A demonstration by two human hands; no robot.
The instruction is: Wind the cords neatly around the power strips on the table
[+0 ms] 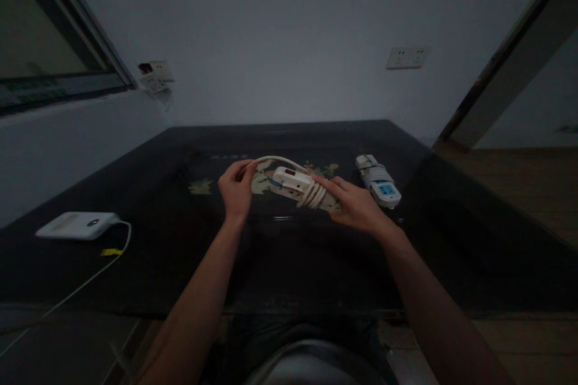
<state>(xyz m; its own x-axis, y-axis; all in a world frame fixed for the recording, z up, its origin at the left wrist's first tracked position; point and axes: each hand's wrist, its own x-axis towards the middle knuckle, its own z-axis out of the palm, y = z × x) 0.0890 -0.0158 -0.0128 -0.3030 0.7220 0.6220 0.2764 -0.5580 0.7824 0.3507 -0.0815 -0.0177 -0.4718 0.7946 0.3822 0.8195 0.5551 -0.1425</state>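
My right hand (354, 201) is closed around the right end of a white power strip (291, 182), which it holds above the dark table. Several turns of the strip's white cord (312, 194) are wound around its middle. A loose length of that cord arches left to my left hand (238, 186), whose thumb and fingers pinch it. On the strip's left end is a dark red switch, with a thin blue piece beside it. To the right of my right hand lies a second power strip (383, 188), with a blue socket face and a grey cord wrapped around it.
A white box-shaped device (76, 225) with a thin cable (97, 277) and yellow tag (111, 252) lies on the left of the black table (289, 264). Wall sockets (407, 58) are at the back right, others (158, 72) at the back left. A window (49, 30) is at upper left.
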